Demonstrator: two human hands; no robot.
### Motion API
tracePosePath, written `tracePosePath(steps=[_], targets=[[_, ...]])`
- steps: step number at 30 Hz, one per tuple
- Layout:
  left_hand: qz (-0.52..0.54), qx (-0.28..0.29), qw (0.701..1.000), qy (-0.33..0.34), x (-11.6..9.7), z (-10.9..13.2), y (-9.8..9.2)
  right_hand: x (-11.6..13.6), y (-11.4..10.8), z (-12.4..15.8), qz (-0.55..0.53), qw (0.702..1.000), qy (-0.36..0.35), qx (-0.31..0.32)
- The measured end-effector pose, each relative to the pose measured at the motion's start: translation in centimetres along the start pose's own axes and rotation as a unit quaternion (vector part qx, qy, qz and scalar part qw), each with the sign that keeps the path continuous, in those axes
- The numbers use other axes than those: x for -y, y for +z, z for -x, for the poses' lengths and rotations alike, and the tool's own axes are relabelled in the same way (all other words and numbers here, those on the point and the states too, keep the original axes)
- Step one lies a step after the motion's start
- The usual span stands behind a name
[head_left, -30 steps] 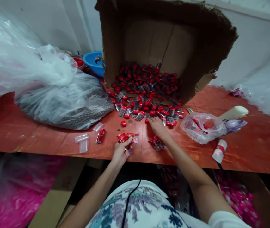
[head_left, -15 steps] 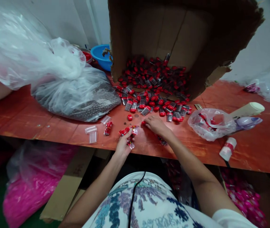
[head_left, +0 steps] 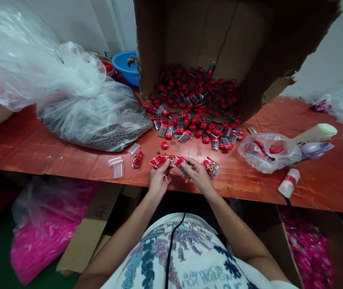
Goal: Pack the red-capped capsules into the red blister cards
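Note:
My left hand (head_left: 158, 181) is closed around a bunch of red printed plastic wrappers (head_left: 157, 161) near the table's front edge. Between the fingers of my right hand (head_left: 201, 176) is a small clear container with a red cap (head_left: 180, 161), held against the wrappers' right end. Just right of that hand lies a red printed packet (head_left: 210, 166) with dark contents. A loose red cap (head_left: 164, 145) sits beyond my left hand. Behind it, many red-capped containers (head_left: 186, 137) filled with dark beads spill from a large cardboard box (head_left: 201, 36) lying open towards me.
On the left slumps a clear bag of dark beads (head_left: 99, 124), with a blue basin (head_left: 126, 66) behind it. Empty clear containers (head_left: 117, 170) and a red roll (head_left: 137, 159) lie nearby. At right are a plastic bag of red scraps (head_left: 268, 154) and a white roll (head_left: 288, 182).
My right hand has drawn closer to the left one and now holds a red-capped container at the wrappers. The packet it covered on the right shows fully. The view has tilted slightly.

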State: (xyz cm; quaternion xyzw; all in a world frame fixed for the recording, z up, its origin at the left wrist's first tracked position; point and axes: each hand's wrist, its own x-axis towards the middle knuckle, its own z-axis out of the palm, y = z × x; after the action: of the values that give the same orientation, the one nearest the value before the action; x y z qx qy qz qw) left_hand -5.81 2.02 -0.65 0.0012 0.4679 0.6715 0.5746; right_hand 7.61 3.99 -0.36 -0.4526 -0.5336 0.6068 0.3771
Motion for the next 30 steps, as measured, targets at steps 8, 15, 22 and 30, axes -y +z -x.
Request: tracePosePath(steps=[8, 15, 22, 30], targets=[[-0.051, 0.054, 0.996, 0.043, -0.2, 0.4, -0.4, -0.7, -0.3, 0.4, -0.067, 0.998, 0.002, 0.010], [-0.129, 0.102, 0.986, 0.040, -0.2, 1.2, 0.0, -0.7, -0.5, 1.1, -0.039, 0.999, -0.020, 0.014], [-0.169, 0.134, 0.976, 0.033, -0.8, 1.3, 0.1, -0.5, -0.1, 2.2, -0.025, 0.998, -0.042, -0.044], [-0.179, 0.187, 0.966, 0.022, -1.0, 1.3, 0.0, -0.9, -0.7, 2.9, -0.070, 0.997, -0.021, -0.016]])
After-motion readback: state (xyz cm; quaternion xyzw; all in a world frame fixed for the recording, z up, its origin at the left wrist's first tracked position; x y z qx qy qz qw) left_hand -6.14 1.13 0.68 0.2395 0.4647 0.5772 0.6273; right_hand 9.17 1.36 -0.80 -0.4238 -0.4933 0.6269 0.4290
